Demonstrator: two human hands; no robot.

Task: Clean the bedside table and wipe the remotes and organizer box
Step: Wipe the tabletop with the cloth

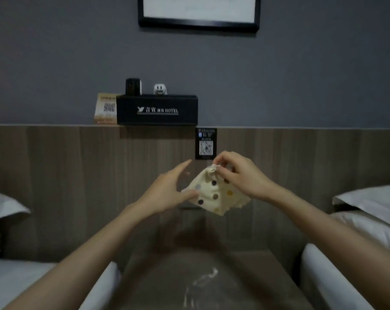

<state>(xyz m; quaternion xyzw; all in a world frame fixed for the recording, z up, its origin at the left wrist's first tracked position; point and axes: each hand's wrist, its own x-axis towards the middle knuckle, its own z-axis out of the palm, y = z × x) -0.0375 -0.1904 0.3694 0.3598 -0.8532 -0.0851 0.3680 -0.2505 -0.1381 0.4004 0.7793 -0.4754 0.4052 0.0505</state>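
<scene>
Two bare forearms reach out over the table [212,287]; its brown top shows pale glare streaks close to you. A white bed sits on either side, the left bed [33,285] and the right bed [337,278], each with a pillow further back.

Above the table, in mid-air, your right hand [238,175] pinches the top corner of the cloth [212,194] between thumb and curled fingers. The cloth hangs bunched below that pinch. It is cream with brown, grey and yellow dots and a wavy edge. Your left hand [167,191] has its fingers straight and released, and its thumb tip touches the cloth's lower left edge without gripping.

Behind your hands, on the wood panel [55,164], there's a black plaque [206,143] with a QR code; its small print is too blurred to read.

On top of the panel, against the grey wall [301,74], stands the black box [157,110]. It has a white logo and white writing; only "HOTEL" reads clearly. In it, upright with tops poking out, are the black remote [133,86] at the left and the white remote [160,89] near it on the right. A yellow card [107,108] with a QR code stands just beside the box's left end, and its text is unreadable.

Farthest away is a black frame [198,24] on the wall, with print too faint to read.
</scene>
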